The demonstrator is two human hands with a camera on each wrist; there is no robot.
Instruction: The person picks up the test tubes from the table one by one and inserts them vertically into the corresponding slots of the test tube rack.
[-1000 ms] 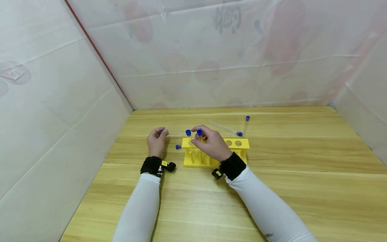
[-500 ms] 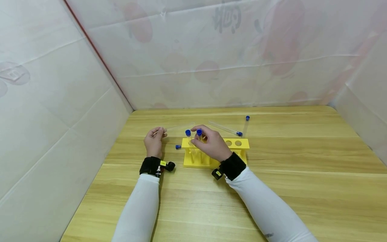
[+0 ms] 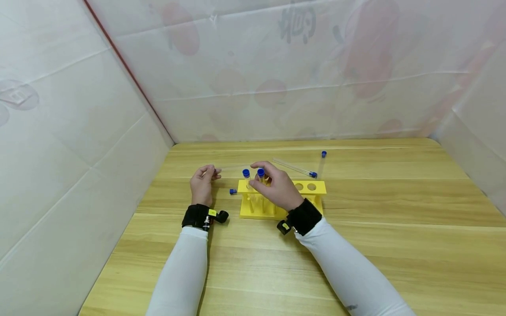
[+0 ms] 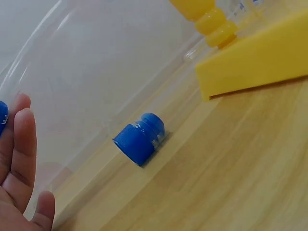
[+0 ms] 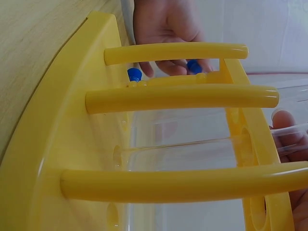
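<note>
Centrally, glossy yellow plastic rack [image 3: 308, 188], clear cylindrical tubes [image 3: 294, 167]

A yellow plastic test-tube rack [image 3: 312, 188] stands mid-worktop [image 3: 395, 245], two blue-capped clear tubes [image 3: 247, 177] upright in its left holes. A loose blue cap [image 3: 233, 192] lies just left of it. Two capped tubes [image 3: 295, 168] lie behind, toward the far edge.

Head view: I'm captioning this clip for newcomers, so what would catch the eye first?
The bright yellow rack in the middle of the wooden table, with the right hand gripping a blue-capped tube standing in it. Left of it, the left hand pinches a clear tube, and a loose blue cap lies between.
</note>
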